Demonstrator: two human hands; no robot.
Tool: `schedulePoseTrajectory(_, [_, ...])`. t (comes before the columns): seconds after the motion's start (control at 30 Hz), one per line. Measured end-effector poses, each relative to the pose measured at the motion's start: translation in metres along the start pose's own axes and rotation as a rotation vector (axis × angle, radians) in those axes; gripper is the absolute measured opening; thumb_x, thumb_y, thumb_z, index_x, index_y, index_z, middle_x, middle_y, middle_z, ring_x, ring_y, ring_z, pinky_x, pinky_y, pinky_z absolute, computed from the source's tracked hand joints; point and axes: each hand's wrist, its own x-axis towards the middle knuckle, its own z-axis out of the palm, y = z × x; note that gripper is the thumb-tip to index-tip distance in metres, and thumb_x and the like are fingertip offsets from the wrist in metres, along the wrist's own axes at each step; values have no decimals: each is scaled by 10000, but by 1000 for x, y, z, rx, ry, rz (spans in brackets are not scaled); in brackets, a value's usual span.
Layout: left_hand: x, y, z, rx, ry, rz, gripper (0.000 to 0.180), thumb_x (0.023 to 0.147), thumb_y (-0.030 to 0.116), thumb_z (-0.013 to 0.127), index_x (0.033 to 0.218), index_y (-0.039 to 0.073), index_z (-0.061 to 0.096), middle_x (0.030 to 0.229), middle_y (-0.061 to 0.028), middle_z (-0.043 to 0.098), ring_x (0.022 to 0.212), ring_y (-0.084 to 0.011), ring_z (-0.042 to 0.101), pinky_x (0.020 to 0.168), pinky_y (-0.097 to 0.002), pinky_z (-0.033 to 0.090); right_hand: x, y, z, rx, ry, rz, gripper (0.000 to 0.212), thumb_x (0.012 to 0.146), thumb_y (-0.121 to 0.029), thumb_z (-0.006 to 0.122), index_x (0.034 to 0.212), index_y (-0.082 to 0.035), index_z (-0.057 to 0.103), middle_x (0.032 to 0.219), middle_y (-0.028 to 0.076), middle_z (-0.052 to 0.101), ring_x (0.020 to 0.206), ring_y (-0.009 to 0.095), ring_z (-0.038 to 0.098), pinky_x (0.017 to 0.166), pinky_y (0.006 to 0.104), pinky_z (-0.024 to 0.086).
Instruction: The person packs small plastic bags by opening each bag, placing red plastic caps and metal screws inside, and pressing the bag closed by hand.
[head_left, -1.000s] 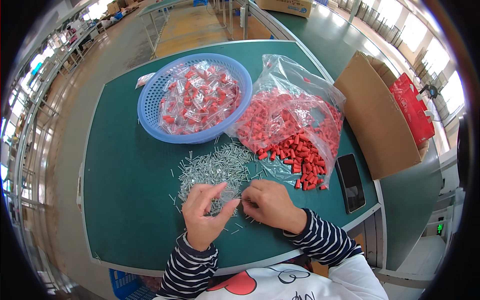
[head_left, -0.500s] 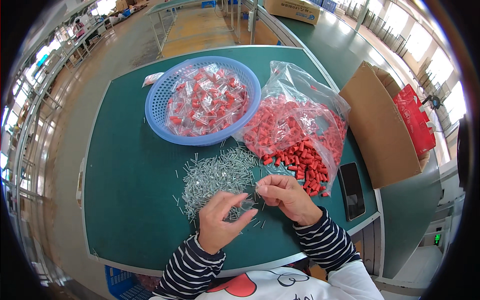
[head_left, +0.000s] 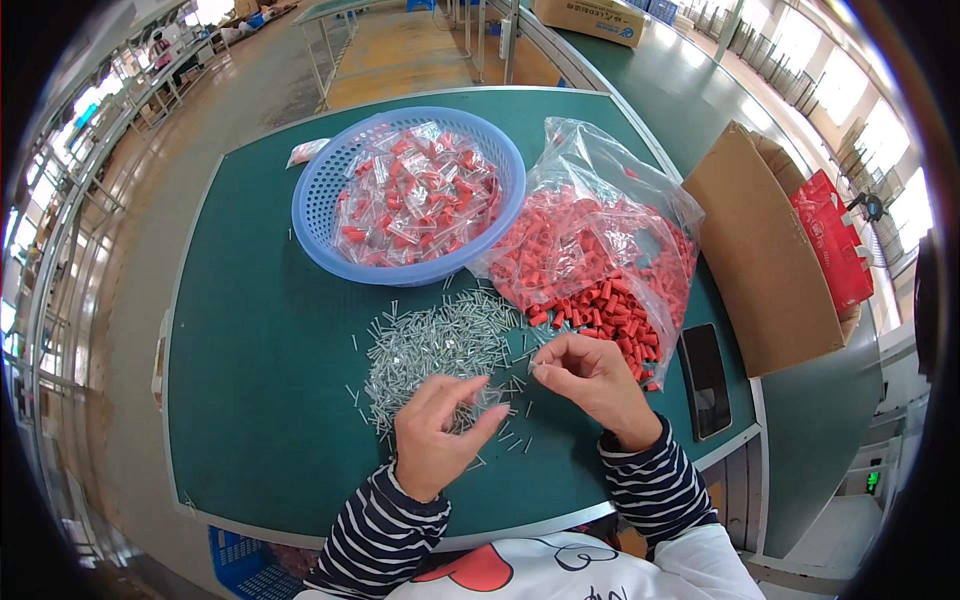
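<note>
My left hand (head_left: pixel 440 425) curves over the near side of a pile of small silver screws (head_left: pixel 425 345), thumb and fingers bent around what looks like a small clear plastic bag (head_left: pixel 484 398). The bag is hard to see against the pile. Just right of the pile, my right hand (head_left: pixel 595 385) has thumb and forefinger pinched together. Something small and pale shows at those fingertips, too small to name. Beyond my right hand, red plastic plugs (head_left: pixel 620 325) spill from a large clear bag (head_left: pixel 595 215).
A blue perforated basket (head_left: pixel 310 235) at the back holds clear packets with red plugs inside. On the right lie a black phone (head_left: pixel 705 380) and an open cardboard box (head_left: pixel 765 270) with a red bag (head_left: pixel 830 240). A blue crate (head_left: pixel 240 565) sits below the table's front edge.
My right hand has moved a little to the right, away from the left hand, fingers still pinched. The left hand has barely shifted.
</note>
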Motion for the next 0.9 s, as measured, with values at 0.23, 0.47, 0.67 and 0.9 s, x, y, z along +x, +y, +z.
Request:
schedulePoseTrajectory(0.23, [1,1,-1,26,8,6,407,683,79,844,1068,77,711,828,-9,607,528,-54,351,461,-222,284,4,18,5,-787,21,-352,101,795,-138,719,857,-60,701,793,81,633,691,217,644,618,335,502])
schedulePoseTrajectory(0.47, [-3,-2,4,48,-28,65,410,686,94,845,1071,88,706,832,-20,615,530,-74,396,466,-223,331,12,21,13,-1182,-36,-427,127,730,-119,738,817,-57,670,747,59,617,696,244,635,585,367,499])
schedulePoseTrajectory(0.67, [-5,1,8,37,-34,87,398,685,106,849,1053,69,702,849,-27,626,546,-75,451,468,-227,359,5,5,9,-339,-27,-118,102,816,-91,736,871,-24,681,763,-2,591,661,61,530,563,236,409])
schedulePoseTrajectory(0.9, [-4,-3,9,16,-13,81,388,687,94,848,1046,63,705,840,-19,623,524,-61,425,451,-223,344,-5,-6,22,-234,-77,-187,85,851,-73,725,922,-34,701,815,-13,595,673,32,501,583,197,378])
